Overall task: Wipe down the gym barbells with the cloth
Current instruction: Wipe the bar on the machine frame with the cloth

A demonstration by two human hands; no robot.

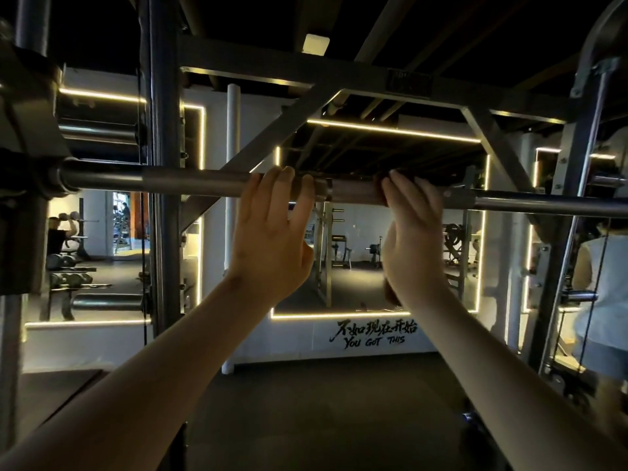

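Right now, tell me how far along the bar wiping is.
Done: nothing can be confirmed, as no stretch of the bar looks visibly cleaner than the rest. In hand: the left hand and right hand both grip the brown cloth wrapped round the bar's middle. Left: probably the bare steel out to both ends.

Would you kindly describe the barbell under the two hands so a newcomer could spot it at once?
Find the dark rack filling the view. The barbell runs level across it, gripped by the left hand and right hand. Unlike the square beams, it is round and shiny.
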